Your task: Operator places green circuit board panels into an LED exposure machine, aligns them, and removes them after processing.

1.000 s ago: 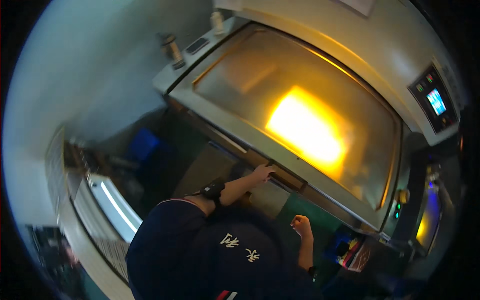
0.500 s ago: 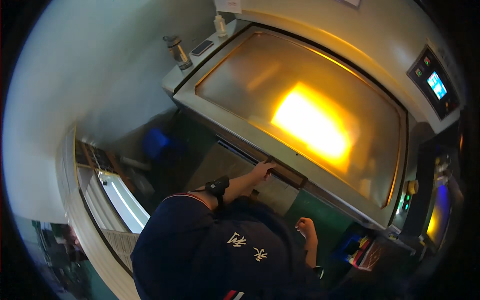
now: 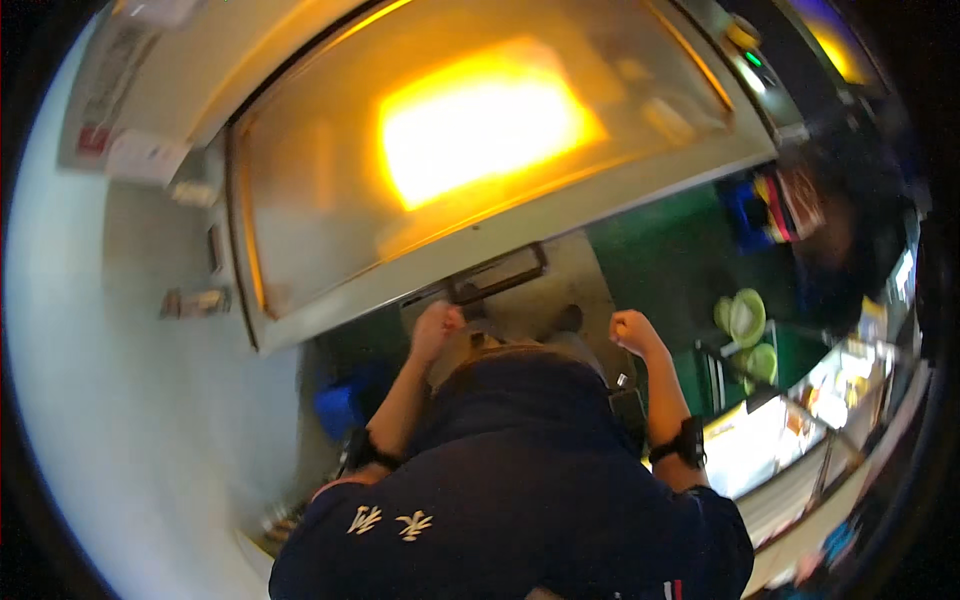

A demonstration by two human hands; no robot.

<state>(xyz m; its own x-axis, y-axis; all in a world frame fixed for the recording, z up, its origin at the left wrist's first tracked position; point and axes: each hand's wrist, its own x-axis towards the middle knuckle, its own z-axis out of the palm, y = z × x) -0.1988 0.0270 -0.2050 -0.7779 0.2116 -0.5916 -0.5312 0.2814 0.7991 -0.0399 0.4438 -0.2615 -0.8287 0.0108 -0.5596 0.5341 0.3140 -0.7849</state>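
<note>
Left hand [image 3: 436, 326], at ten o'clock from the dark-blue shirt [image 3: 520, 480]: fingers curled shut, knuckles just below the black handle [image 3: 497, 274] on the machine's large lid [image 3: 300, 270], seemingly placed to work it; actual contact cannot be told. Lid pane glows orange at twelve o'clock. Right hand [image 3: 633, 330], at one o'clock: closed in an empty fist, apart from the handle; green bowls [image 3: 748, 318] at three o'clock.

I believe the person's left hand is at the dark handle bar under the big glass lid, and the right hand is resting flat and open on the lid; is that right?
Not quite. In the head view the right hand is closed in a fist, held off the glass lid, touching nothing visible. The left hand is indeed at the end of the dark handle bar below the lid.
</note>
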